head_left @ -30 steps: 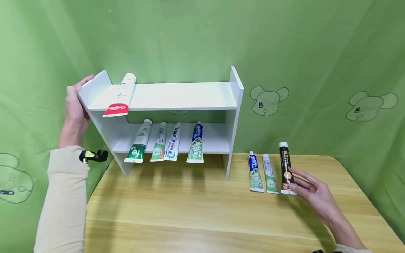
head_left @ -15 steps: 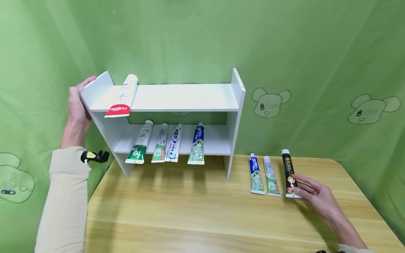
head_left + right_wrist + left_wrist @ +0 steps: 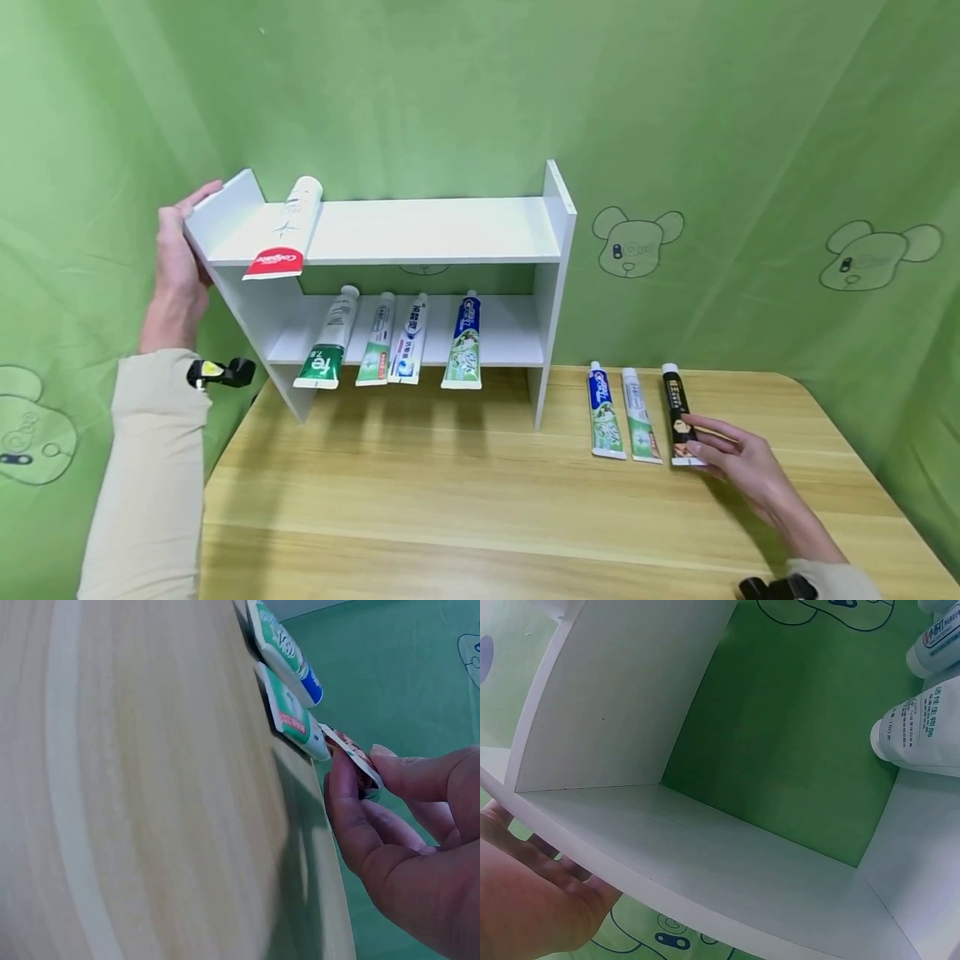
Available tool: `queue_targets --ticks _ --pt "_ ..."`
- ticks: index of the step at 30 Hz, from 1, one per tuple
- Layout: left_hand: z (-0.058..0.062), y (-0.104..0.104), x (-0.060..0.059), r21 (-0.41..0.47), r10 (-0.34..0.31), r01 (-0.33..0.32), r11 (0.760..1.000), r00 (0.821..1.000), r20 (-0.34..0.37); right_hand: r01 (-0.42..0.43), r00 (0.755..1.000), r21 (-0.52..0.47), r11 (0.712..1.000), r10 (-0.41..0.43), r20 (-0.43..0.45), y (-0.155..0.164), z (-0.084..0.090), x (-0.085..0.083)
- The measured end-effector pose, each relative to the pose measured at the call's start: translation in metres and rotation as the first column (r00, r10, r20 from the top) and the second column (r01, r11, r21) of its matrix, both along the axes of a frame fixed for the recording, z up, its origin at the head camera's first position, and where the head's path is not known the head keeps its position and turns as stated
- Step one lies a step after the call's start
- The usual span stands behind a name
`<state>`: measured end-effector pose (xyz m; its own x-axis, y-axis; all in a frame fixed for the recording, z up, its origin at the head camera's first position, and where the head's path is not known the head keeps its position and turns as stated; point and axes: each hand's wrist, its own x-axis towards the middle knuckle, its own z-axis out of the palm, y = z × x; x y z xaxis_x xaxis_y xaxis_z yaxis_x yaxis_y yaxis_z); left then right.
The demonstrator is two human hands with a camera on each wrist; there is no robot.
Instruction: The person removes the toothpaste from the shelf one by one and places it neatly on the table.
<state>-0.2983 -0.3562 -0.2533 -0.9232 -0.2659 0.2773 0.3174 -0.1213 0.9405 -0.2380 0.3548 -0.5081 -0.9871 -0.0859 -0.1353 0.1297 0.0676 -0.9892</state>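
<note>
In the head view, my left hand (image 3: pixel 178 258) grips the left side panel of a white two-tier shelf (image 3: pixel 431 229), fingers along its outer side. The left wrist view shows these fingers (image 3: pixel 544 859) partly hidden behind the panel. My right hand (image 3: pixel 742 467) pinches the bottom end of a black toothpaste tube (image 3: pixel 678 408) between thumb and fingers, its white cap pointing to the back. Left of it on the table lie a green-and-white toothpaste tube (image 3: pixel 639 417) and a blue-and-green one (image 3: pixel 604 412).
A red-and-white Colgate tube (image 3: pixel 288 229) lies on the upper tier. Along the lower tier are a green-ended white tube (image 3: pixel 330 337), a thin green-and-white tube (image 3: pixel 377 337), a white-and-blue tube (image 3: pixel 409 337) and a blue-and-green tube (image 3: pixel 462 342). A green curtain (image 3: pixel 712 125) hangs behind the wooden table (image 3: pixel 480 508).
My right hand has lowered the black toothpaste tube toward the table, its cap end dropping level with the neighbouring tubes. My left hand has stayed on the shelf.
</note>
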Motion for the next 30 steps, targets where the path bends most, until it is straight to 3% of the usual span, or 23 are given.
queue_targets --ticks 12,20,26,30 --pt "-0.0004 -0.0012 0.0015 -0.002 -0.003 0.003 1.0 1.0 -0.002 -0.007 1.0 0.177 0.984 0.006 0.002 -0.0036 -0.0065 -0.008" --pt "0.0 -0.0008 0.0016 -0.005 0.002 -0.002 1.0 1.0 0.006 0.02 1.0 0.181 0.983 -0.02 -0.002 0.0014 -0.0079 -0.0098" --pt "-0.0012 -0.0011 0.0022 -0.013 0.002 -0.002 1.0 1.0 0.01 0.032 0.998 0.227 0.973 -0.017 -0.067 0.0039 -0.0091 -0.0095" --pt "-0.0011 -0.0009 0.0018 -0.004 -0.001 0.001 1.0 1.0 0.003 0.045 0.992 0.303 0.952 -0.007 -0.127 0.0036 -0.0098 -0.0086"
